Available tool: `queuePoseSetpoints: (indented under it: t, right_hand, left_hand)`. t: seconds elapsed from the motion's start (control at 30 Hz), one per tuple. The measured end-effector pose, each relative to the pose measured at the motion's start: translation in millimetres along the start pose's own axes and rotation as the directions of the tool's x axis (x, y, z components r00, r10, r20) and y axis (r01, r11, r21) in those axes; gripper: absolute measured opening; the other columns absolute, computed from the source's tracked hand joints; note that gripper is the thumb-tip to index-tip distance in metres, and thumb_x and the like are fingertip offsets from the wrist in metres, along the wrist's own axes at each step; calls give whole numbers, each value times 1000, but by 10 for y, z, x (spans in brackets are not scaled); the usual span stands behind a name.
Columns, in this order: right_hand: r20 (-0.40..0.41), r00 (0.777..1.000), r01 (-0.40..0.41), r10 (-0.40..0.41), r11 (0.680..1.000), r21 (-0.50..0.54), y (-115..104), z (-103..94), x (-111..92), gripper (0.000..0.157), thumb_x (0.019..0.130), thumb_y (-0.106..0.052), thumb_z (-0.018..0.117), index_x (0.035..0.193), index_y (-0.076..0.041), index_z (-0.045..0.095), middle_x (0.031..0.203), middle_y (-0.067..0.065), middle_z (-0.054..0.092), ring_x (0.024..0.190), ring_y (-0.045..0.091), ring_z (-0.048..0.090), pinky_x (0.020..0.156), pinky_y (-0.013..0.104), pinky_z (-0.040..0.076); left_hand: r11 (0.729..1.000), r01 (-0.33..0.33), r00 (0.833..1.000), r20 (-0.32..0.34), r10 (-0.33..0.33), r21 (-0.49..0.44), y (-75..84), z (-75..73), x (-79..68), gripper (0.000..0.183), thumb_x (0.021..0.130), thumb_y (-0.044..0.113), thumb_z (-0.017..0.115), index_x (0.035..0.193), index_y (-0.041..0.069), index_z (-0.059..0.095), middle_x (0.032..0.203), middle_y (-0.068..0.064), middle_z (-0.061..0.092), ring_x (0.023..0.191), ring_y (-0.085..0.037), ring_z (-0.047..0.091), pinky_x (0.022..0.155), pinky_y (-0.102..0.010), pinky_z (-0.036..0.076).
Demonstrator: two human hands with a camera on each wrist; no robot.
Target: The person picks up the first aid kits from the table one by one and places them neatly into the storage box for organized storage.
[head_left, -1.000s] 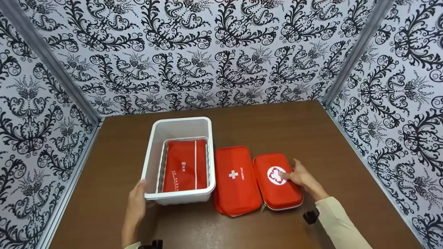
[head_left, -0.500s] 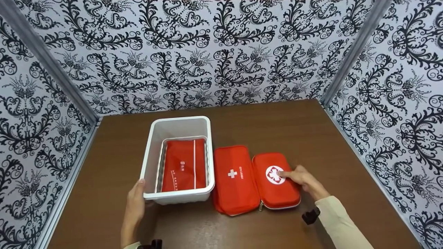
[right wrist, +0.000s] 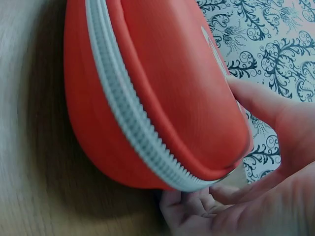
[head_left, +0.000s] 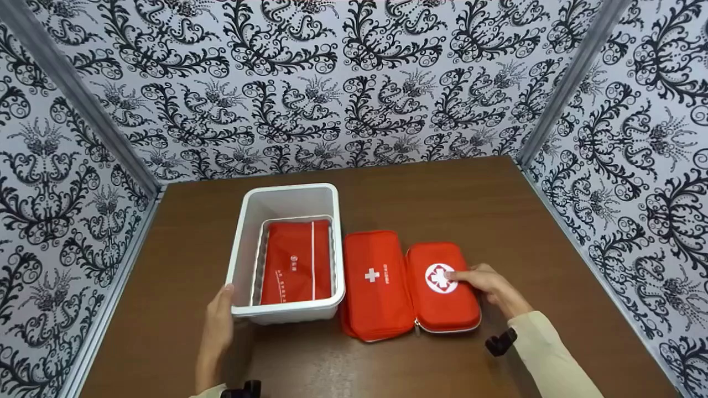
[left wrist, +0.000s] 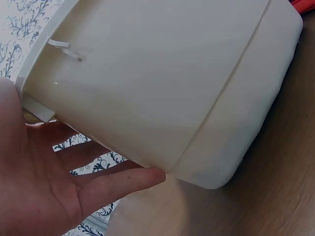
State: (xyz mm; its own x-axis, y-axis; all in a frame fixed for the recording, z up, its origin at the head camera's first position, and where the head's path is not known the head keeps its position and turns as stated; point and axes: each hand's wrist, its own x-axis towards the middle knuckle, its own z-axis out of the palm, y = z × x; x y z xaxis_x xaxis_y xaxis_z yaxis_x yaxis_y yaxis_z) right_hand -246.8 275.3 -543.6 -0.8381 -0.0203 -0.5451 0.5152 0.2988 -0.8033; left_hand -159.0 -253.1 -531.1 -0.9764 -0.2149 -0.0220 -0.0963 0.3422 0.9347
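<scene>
In the head view, my left hand point(head_left: 217, 331) grips the near left corner of a white plastic bin point(head_left: 238, 249), thumb at the rim. Its fingers reach along the outer wall of the bin point(left wrist: 162, 88) in the left wrist view. Inside the bin lies a flat red pouch point(head_left: 296, 249) with a white stripe. My right hand point(head_left: 492, 284) holds a red zippered first aid case point(head_left: 448, 309), thumb on the white emblem. In the right wrist view, the other fingers are tucked low around the end of the case point(right wrist: 182, 88). A softer red first aid pouch point(head_left: 379, 309) lies between bin and case.
Everything stands on a brown wooden table point(head_left: 431, 204). Patterned walls point(head_left: 354, 99) enclose its back and both sides. A silver zipper pull point(head_left: 417, 326) sits at the near corner of the case, close to the pouch.
My right fingers have slipped down beside and under the case, which has shifted slightly left toward the pouch. The left hand and bin look unchanged.
</scene>
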Motion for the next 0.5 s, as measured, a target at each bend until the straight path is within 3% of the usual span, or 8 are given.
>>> queuePoseSetpoints:
  t: [0.2, 0.3, 0.43, 0.5]
  right_hand:
    - [13, 1000, -17, 16, 999, 44, 18, -24, 25, 46, 85, -28, 79, 112, 6, 63, 79, 0, 71, 72, 14, 71, 68, 29, 63]
    - [12, 1000, -27, 27, 999, 25, 17, -30, 16, 59, 85, -30, 78, 123, 9, 55, 85, 2, 71, 75, 14, 71, 70, 30, 63]
    - [-20, 999, -32, 31, 998, -47, -10, -52, -25, 89, 86, -39, 76, 144, 12, 32, 103, 8, 69, 84, 14, 68, 75, 29, 62]
    - [-28, 999, -37, 35, 998, -58, -15, -61, -45, 95, 87, -40, 75, 148, 12, 25, 112, 12, 67, 88, 15, 68, 78, 30, 62]
  left_hand:
    - [1000, -8, 1000, -8, 8, -7, -9, 24, -4, 57, 110, 24, 24, 147, -19, 30, 153, -38, 29, 148, -50, 25, 125, -58, 20]
    - [1000, 2, 1000, -2, -2, -8, 2, 28, -6, 57, 110, 25, 25, 147, -19, 29, 154, -38, 29, 148, -50, 24, 125, -58, 20]
    - [1000, 15, 1000, -10, -15, -1, 18, 25, -12, 58, 110, 26, 25, 147, -18, 31, 154, -37, 29, 148, -50, 25, 126, -57, 20]
    - [1000, 14, 1000, -12, -14, -3, 23, 22, -16, 58, 110, 26, 26, 147, -18, 31, 154, -37, 30, 148, -49, 25, 126, -57, 20]
